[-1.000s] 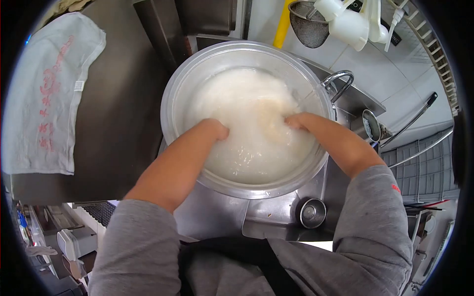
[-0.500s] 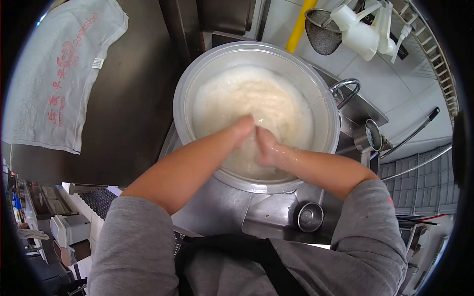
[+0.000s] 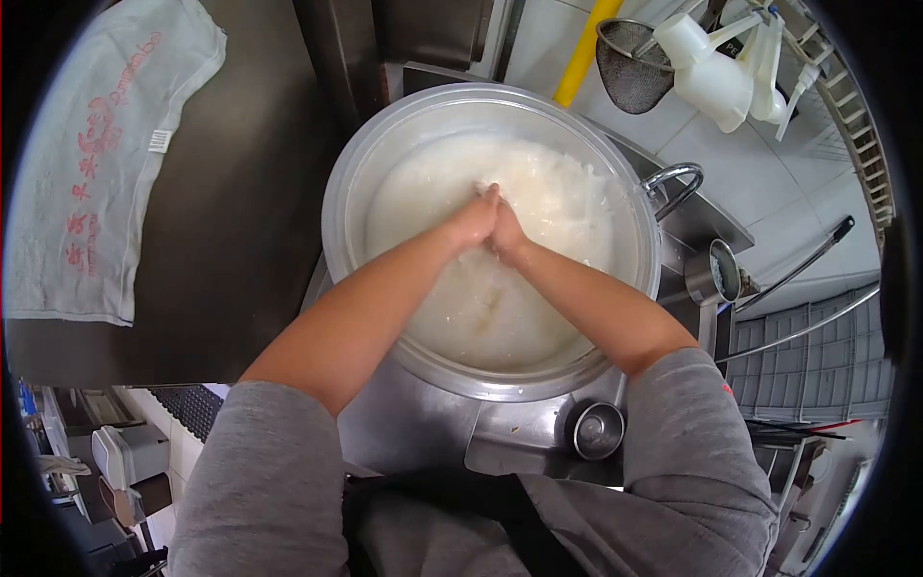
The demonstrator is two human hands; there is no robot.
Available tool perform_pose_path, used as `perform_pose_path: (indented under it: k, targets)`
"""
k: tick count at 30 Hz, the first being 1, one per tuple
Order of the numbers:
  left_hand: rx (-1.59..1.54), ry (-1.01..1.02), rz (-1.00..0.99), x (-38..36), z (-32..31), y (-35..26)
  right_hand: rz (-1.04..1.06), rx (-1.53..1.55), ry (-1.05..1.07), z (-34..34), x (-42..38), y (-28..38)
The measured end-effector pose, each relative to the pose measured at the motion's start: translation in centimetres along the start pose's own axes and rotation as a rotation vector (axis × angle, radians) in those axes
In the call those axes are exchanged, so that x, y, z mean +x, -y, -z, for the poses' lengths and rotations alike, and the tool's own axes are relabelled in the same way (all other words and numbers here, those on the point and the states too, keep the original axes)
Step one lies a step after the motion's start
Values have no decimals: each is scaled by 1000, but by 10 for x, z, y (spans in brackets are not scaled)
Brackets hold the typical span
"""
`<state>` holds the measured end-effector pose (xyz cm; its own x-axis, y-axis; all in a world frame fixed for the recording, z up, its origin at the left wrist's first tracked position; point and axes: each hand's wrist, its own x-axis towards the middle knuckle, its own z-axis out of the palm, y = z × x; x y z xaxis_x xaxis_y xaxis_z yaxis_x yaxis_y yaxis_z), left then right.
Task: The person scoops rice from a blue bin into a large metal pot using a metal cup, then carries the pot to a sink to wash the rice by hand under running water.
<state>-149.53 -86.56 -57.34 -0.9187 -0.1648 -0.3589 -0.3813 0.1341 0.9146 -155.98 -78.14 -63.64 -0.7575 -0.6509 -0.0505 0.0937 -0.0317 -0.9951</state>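
Observation:
A big round metal basin (image 3: 348,154) holds cloudy, whitish water (image 3: 423,183). Near its middle, my left hand (image 3: 471,221) and my right hand (image 3: 506,234) are pressed together, fingers closed against each other and partly under the surface. Anything between the palms is hidden. Small splashes and ripples surround them, most strongly on the right side. A pale brownish patch shows in the water nearer to me.
The basin stands over a steel sink (image 3: 423,413). A small metal bowl (image 3: 598,430) sits below it, and a metal cup (image 3: 713,272) to the right. A sieve (image 3: 635,77) and white plastic jugs (image 3: 711,82) hang at upper right. A printed white bag (image 3: 106,163) lies on the left counter.
Both hands have moved forward, away from my body, and come together from slightly apart. The water on the right now splashes higher. My view has shifted a little.

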Motion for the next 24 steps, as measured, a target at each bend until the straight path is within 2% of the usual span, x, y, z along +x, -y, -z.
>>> perform_pose_path:
  k: [1,2,3,4,5,7,8,9,10,11,12,13,14,16,17,18,20,21,22,23,24]
  targets:
    - [407,43,-60,3,18,-3,-6,1,-2,7,13,-7]
    - [408,44,-56,2,28,3,380,-632,139,13,28,-11]
    - [637,-41,45,0,36,9,766,-1261,282,20,42,-18]
    - [865,-125,153,-1,41,15,762,-1253,286,30,56,-25]
    - [864,-124,165,-1,43,17,648,-1335,359,41,70,-34]
    - [992,-180,367,-6,45,20,4,-1141,354,29,56,9]
    - [988,-184,378,-9,44,15,74,-1424,204,38,61,4]
    - [956,-187,479,-13,42,10,189,-1724,178,43,62,16]
    - [923,-190,578,-17,42,7,152,-1752,225,54,61,31]
    - [920,-196,582,-14,44,10,115,-1781,269,60,55,57]
    - [998,-26,571,-8,45,17,117,-1783,272,67,55,62]
    - [1071,146,553,-3,45,23,-12,-1804,263,75,54,68]
    - [1068,146,549,-2,42,24,-143,-1823,249,83,52,72]
    - [1115,276,470,-2,36,25,-189,-1787,198,108,50,56]
    - [1119,279,460,6,32,32,-232,-1747,147,117,49,46]
    - [1166,323,390,17,27,41,-238,-1750,136,120,45,42]
    - [1216,371,300,29,17,41,-235,-1711,504,126,34,34]
    - [1316,377,140,26,9,33,-138,-1681,514,121,25,29]
    - [1411,380,-23,22,1,26,-146,-1556,455,114,16,22]
    - [1413,384,-38,20,-6,29,-147,-1429,399,103,5,20]
    - [837,184,-72,17,-12,34,-298,-1126,282,80,-10,35]
